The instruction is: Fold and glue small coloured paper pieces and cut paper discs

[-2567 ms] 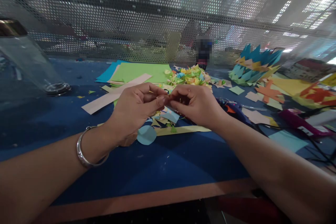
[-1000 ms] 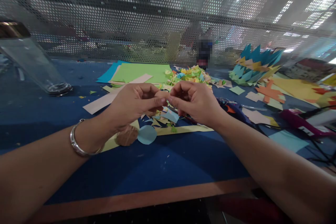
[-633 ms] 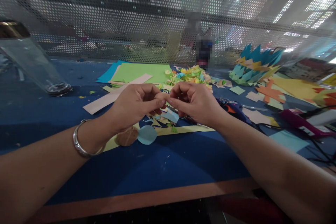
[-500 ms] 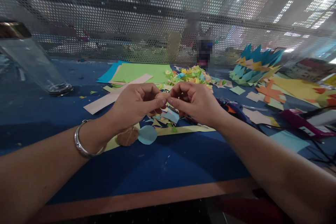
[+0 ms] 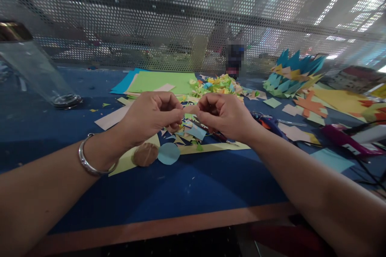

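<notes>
Both hands are raised over the middle of the table, fingertips pinched. Between them a small pale pink piece of paper (image 5: 191, 109) is stretched. My left hand (image 5: 157, 114), with a silver bangle at the wrist, grips its left end; my right hand (image 5: 221, 114) grips its right end. Below lie loose paper scraps (image 5: 183, 134) in several colours. A light blue paper circle (image 5: 169, 153) rests beside a brown walnut-like object (image 5: 145, 154), near a long pale yellow paper strip (image 5: 211, 147). A pale pink strip (image 5: 111, 117) is partly covered by my left hand.
A glass bottle (image 5: 39, 64) with a metallic cap is at left. Stacked coloured sheets (image 5: 169, 80) and a heap of small folded papers (image 5: 223, 85) lie behind my hands. At right are a spiky paper crown (image 5: 294, 74), a dark blue tool (image 5: 265, 122), a purple device (image 5: 350, 140) and cables.
My hands have drawn slightly apart, my left one shifting left, and more of the pink paper between them shows. The view has shifted slightly.
</notes>
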`<state>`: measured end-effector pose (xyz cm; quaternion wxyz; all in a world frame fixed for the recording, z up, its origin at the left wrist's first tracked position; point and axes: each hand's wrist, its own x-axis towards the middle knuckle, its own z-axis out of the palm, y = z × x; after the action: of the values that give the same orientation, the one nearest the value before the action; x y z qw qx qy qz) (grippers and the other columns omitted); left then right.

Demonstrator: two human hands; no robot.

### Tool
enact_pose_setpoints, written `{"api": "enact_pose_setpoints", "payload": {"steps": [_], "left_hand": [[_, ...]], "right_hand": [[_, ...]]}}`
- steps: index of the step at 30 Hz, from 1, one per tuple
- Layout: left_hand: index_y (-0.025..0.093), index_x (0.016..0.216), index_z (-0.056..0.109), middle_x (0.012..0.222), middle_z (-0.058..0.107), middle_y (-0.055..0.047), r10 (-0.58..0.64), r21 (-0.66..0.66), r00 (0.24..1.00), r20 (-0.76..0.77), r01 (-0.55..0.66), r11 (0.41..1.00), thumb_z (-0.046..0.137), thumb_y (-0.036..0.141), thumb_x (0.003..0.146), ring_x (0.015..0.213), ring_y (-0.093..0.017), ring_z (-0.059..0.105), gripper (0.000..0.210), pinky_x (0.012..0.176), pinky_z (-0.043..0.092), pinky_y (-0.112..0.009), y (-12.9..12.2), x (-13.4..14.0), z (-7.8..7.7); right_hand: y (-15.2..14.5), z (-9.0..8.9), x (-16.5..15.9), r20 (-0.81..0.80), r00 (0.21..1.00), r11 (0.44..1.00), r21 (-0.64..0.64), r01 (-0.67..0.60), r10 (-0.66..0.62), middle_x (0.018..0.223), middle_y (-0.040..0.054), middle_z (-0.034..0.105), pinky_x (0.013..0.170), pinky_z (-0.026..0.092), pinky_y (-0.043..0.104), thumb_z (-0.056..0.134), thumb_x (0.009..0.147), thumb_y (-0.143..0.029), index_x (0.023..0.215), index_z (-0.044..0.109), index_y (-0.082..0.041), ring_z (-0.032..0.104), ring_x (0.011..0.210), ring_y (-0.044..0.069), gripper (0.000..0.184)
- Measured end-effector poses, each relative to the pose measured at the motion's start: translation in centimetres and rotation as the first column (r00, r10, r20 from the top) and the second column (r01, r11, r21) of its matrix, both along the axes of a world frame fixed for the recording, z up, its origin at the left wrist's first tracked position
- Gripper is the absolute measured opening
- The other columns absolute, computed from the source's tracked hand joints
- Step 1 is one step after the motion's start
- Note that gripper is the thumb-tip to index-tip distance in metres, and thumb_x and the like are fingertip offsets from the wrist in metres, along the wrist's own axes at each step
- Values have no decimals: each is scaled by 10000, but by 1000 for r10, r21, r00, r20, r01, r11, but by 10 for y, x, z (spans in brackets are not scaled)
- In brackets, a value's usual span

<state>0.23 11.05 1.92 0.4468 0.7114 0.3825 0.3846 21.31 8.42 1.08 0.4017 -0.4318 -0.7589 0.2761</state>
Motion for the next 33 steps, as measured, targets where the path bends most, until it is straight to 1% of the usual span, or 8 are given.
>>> {"api": "enact_pose_setpoints", "payload": {"steps": [5,13,17,21,26,29,31,33], "left_hand": [[206,677,615,566,611,27,31,-5,997,-67,-31,999,707,194,771,517,-103,593,132,539,504,-224,-2,3,2],[219,692,570,583,598,29,17,26,995,-97,-14,1000,686,212,792,546,-110,583,153,552,483,-246,-5,5,0],[218,698,572,561,567,33,20,-1,994,-104,-20,1000,665,188,814,560,-110,583,151,571,484,-251,-4,5,0],[212,697,578,572,574,28,3,-17,993,-122,-5,1000,640,156,817,562,-101,561,146,564,468,-245,-4,6,1],[204,665,564,593,588,28,86,-10,984,-155,-88,996,640,181,818,525,-84,531,172,542,444,-237,-1,2,6],[195,696,622,654,657,-5,-8,-49,960,-280,-6,999,645,238,824,584,-115,580,137,578,462,-254,3,-1,6],[189,718,676,686,696,-25,-62,-21,900,-431,59,998,648,290,822,619,-140,599,148,591,451,-271,5,-1,4],[189,730,717,688,712,-30,-61,46,819,-571,106,993,646,337,817,623,-155,601,186,587,424,-281,8,-1,0]], "right_hand": [[2,-1,0,50,999,999,32,18,-20,598,-45,494,491,348,243,669,846,-264,776,567,-189,453,538,98,145],[1,-1,-1,104,993,996,75,46,-54,606,-43,494,535,310,252,643,792,-210,734,572,-183,428,572,99,96],[2,-1,-1,109,991,993,97,68,-79,591,-44,481,543,304,256,623,791,-209,725,577,-181,416,577,102,85],[3,-1,-2,126,989,995,74,71,-80,603,-33,511,548,321,256,625,778,-233,725,587,-178,440,585,106,85],[9,-1,7,156,977,989,40,141,-145,571,-35,499,531,316,262,603,761,-232,687,577,-184,438,550,105,92],[15,-1,16,174,964,979,55,196,-203,566,-35,491,537,317,268,593,775,-224,671,565,-185,437,540,102,114],[18,-2,19,225,948,974,73,216,-227,555,-36,483,536,308,272,593,793,-234,656,556,-186,427,531,100,149],[18,-2,19,281,929,970,90,226,-242,549,-36,487,532,302,274,593,809,-249,651,558,-186,422,524,99,174]]}}
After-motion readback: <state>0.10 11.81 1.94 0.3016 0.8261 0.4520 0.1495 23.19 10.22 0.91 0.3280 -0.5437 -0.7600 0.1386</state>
